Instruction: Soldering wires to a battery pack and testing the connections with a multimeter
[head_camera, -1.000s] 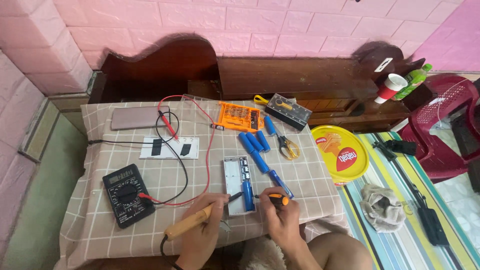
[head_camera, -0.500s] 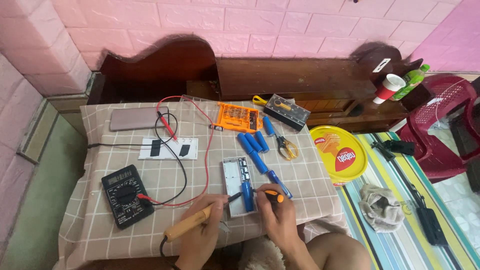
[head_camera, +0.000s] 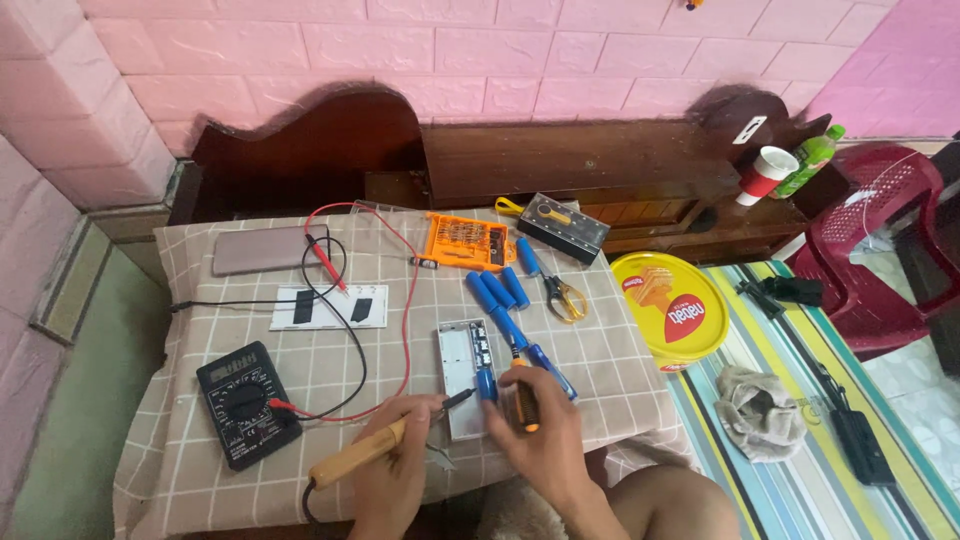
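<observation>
Left hand (head_camera: 392, 468) grips a soldering iron (head_camera: 372, 448), right hand (head_camera: 532, 428) closed on a screwdriver (head_camera: 524, 402); loose blue batteries (head_camera: 497, 292) at 12 o'clock, multimeter (head_camera: 247, 402) at 9.

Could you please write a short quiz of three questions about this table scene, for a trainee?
1. True or false: the left hand holds a tool with a wooden handle.
2. Which thing lies nearest the table's left front corner? A) the scissors B) the black multimeter C) the orange bit case
3. Fill in: the right hand holds a blue cylindrical cell at the near end of the white ____.

Key: 1 true. 2 B. 3 tray, a shallow white holder; the tool's tip reaches toward the same end.
</observation>
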